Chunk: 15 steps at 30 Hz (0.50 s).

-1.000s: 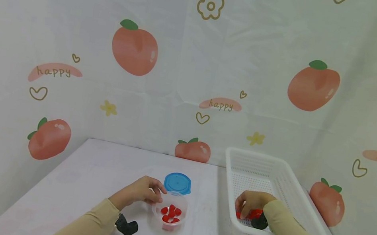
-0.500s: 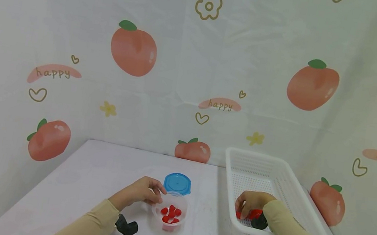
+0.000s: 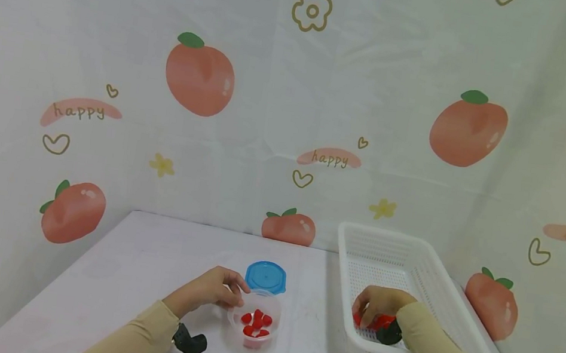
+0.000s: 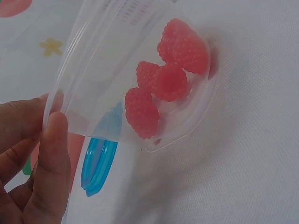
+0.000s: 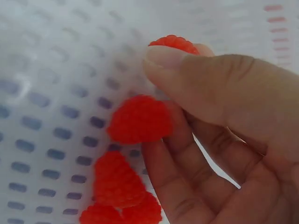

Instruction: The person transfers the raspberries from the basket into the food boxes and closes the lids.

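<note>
My left hand [image 3: 210,288] pinches the rim of a clear plastic tub [image 4: 103,70] between thumb and fingers. Inside the tub lie several red raspberries [image 4: 170,81]. Over at the right, my right hand [image 3: 379,303] reaches down into a white perforated basket [image 3: 382,245]. The right wrist view shows a raspberry [image 5: 174,43] held between its thumb and forefinger, partly hidden by the thumb. A second raspberry [image 5: 140,119] touches the other fingers, and more raspberries [image 5: 119,182] lie below it on the basket floor.
A blue lid [image 3: 266,277] lies on the white table [image 3: 171,239] just behind the tub. The basket's raised walls surround the right hand. A printed cloth [image 3: 269,78] hangs behind the table. A black wrist-camera piece [image 3: 190,341] sits under the left sleeve.
The head view has tilted very slightly. Both hands, the tub and the basket stay practically where they were.
</note>
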{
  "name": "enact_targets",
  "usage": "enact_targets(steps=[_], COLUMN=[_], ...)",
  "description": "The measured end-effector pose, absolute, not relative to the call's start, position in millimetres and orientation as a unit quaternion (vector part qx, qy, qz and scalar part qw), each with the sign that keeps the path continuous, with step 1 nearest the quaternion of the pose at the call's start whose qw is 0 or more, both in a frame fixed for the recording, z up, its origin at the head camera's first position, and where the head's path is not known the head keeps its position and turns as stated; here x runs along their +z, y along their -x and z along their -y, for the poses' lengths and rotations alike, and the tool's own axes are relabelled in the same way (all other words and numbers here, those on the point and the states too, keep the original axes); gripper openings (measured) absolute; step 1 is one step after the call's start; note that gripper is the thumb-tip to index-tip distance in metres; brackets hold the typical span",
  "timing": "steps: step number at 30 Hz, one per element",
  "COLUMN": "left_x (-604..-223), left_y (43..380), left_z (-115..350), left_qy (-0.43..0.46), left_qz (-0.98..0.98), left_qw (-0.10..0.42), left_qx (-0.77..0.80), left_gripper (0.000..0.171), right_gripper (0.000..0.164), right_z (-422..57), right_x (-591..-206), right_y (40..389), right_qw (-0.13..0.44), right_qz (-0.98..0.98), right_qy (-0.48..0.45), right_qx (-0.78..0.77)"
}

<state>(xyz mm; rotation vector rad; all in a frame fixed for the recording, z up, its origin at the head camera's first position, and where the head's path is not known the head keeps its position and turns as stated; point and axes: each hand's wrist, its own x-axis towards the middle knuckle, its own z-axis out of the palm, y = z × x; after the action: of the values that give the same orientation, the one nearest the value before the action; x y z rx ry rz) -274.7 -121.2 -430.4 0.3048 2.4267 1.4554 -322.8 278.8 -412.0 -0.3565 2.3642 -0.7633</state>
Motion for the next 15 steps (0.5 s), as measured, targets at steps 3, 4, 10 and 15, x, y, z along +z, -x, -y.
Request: enact_targets(steps=[3, 4, 10, 15], left_x=[-432.4, -433.1, -436.1, -436.3], left_y=[275.4, 275.8, 278.4, 278.5], left_z=[121.4, 121.4, 121.8, 120.5], left_qy=[-0.104, -0.103, -0.106, -0.107], left_qz=[-0.846, -0.846, -0.846, -0.847], left_qw=[0.145, 0.144, 0.144, 0.145], left_qx=[0.503, 0.502, 0.502, 0.5], left_gripper=[0.023, 0.023, 0.023, 0.024], right_gripper=[0.02, 0.02, 0.026, 0.032], right_z=[-283.7, -285.1, -291.2, -294.6], right_x=[-414.5, -414.4, -403.4, -391.0], right_y=[327.7, 329.6, 336.4, 335.1], right_qw=[0.306, 0.303, 0.244, 0.179], right_qz=[-0.873, -0.865, -0.832, -0.825], right_qy=[0.163, 0.175, 0.241, 0.226], right_qx=[-0.342, -0.361, -0.437, -0.486])
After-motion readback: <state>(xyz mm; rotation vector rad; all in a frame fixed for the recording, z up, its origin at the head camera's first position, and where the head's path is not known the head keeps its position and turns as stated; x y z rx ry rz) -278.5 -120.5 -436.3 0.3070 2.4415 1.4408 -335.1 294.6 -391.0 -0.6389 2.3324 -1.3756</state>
